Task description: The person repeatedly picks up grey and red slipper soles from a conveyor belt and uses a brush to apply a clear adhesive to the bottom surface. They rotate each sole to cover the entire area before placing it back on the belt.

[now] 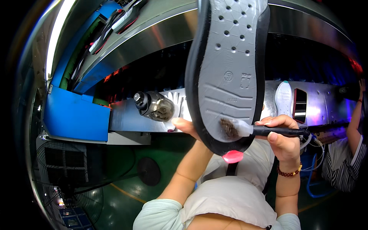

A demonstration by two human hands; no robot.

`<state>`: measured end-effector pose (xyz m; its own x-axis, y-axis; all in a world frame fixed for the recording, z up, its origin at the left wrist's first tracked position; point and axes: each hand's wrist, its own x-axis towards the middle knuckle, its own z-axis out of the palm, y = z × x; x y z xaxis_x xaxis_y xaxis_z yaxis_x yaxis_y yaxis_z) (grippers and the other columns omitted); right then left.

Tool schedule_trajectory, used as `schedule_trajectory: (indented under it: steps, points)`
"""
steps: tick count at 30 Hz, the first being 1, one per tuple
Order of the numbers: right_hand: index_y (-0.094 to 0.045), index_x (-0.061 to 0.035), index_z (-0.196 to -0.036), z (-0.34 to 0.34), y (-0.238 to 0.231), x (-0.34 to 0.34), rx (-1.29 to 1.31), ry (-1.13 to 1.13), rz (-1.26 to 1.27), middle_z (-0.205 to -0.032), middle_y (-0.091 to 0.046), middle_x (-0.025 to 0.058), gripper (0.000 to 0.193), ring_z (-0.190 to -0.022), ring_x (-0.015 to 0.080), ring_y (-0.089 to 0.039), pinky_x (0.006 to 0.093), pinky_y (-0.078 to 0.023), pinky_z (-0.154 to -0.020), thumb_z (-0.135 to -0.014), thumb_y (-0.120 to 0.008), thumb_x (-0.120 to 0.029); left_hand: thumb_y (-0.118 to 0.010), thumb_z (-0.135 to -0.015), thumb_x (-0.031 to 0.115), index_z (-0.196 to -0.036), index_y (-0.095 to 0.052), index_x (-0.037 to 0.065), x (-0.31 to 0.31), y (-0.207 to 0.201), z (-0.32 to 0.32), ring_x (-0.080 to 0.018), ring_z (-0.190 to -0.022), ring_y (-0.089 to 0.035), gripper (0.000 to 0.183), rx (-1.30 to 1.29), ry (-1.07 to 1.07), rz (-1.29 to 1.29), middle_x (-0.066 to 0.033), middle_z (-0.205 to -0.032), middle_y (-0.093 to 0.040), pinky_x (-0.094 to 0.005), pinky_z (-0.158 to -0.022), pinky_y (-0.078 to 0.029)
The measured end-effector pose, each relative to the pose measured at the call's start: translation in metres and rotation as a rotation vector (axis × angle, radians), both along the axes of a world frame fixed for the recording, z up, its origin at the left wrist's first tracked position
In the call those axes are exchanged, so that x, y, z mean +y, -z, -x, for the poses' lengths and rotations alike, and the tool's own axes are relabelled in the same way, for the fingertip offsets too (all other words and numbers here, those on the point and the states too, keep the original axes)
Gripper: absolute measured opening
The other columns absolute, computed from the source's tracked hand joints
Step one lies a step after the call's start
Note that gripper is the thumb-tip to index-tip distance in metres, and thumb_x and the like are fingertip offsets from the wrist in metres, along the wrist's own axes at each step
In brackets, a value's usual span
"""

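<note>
A large shoe sole (230, 76) stands upright before me, its grey inner face with small holes and ridges turned to me. Black runs around its edge, and a pinkish-red piece marks its lower end. My left hand (186, 128) grips the sole from the left side near the bottom; most of its fingers are hidden behind it. In my right hand (283, 140) is a brush (268, 131) with a black handle and pale ferrule. Its dark bristles touch the sole's inner face near the lower end.
On the metal ledge (124, 115) are a smoky see-through bottle (157, 108) with a black cap, a white glove (175, 102) and a pale sole (283, 97). A conveyor carries shoe parts (122, 21) beside a blue housing (76, 113). A fan (67, 184) stands lower left; another person (345, 161) is at right.
</note>
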<state>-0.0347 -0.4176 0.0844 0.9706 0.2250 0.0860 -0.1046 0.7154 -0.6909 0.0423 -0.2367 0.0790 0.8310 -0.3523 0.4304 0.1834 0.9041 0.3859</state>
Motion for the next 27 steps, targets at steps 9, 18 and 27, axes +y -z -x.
schedule_trajectory:
  steps: [9, 18, 27]
  points:
    - [-0.062, -0.0015, -0.083, 0.018, -0.022, 0.017, -0.637, 0.154, 0.604, -0.087, -0.064, 0.0130, 0.022, -0.083, 0.0221, -0.059, 0.0322, -0.045, -0.078, -0.062, -0.067, 0.004, -0.046, -0.076, 0.050, -0.120, -0.041, 0.004, 0.007, 0.013, 0.026, -0.0252, -0.103, -0.050, 0.064, 0.220, -0.063, 0.183, -0.0127, -0.116, -0.049, -0.0385, -0.088, -0.041]
    - [-0.062, 0.0013, -0.085, 0.011, -0.015, 0.012, -0.436, 0.107, 0.470, -0.089, -0.062, 0.0163, 0.022, -0.085, 0.0212, -0.059, 0.0294, -0.046, -0.077, -0.064, -0.063, 0.007, -0.044, -0.080, 0.040, -0.108, -0.050, 0.004, 0.004, 0.005, 0.022, -0.0235, -0.092, -0.055, 0.046, 0.262, -0.276, -0.030, -0.0112, -0.105, -0.055, -0.0341, -0.079, -0.046]
    - [-0.063, 0.0014, -0.083, -0.018, -0.019, -0.010, -0.526, -0.009, 0.600, -0.085, -0.063, 0.0135, 0.019, -0.082, 0.0205, -0.060, 0.0289, -0.047, -0.074, -0.065, -0.065, 0.006, -0.047, -0.078, 0.038, -0.110, -0.048, -0.001, 0.007, -0.002, 0.011, -0.0245, -0.091, -0.056, 0.050, 0.166, -0.120, -0.026, -0.0150, -0.107, -0.054, -0.0343, -0.080, -0.047]
